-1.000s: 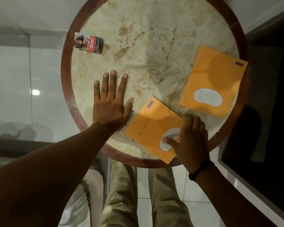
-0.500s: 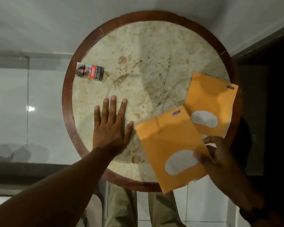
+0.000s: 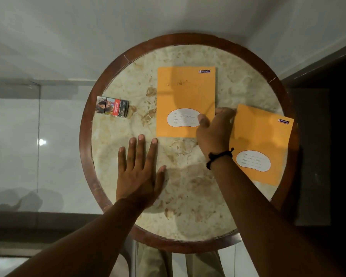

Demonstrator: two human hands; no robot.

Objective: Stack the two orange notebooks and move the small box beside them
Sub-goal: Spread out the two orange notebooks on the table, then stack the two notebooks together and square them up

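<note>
One orange notebook (image 3: 185,92) lies flat near the middle of the round marble table (image 3: 188,196), its white label toward me. My right hand (image 3: 215,130) grips its lower right corner, thumb on top by the label. The second orange notebook (image 3: 262,136) lies tilted at the table's right edge, partly behind my right hand. A small printed box (image 3: 112,106) lies on the left side of the table. My left hand (image 3: 139,172) rests flat on the marble with fingers spread, just below the first notebook's lower left corner.
A dark wooden rim (image 3: 84,140) rings the table. Grey tiled floor (image 3: 18,136) lies to the left and a dark area (image 3: 332,136) to the right. My legs (image 3: 178,262) show under the near edge.
My right hand has carried the near notebook from the table's front edge up to the middle and laid it flat. The view has shifted downward. My left hand stays flat.
</note>
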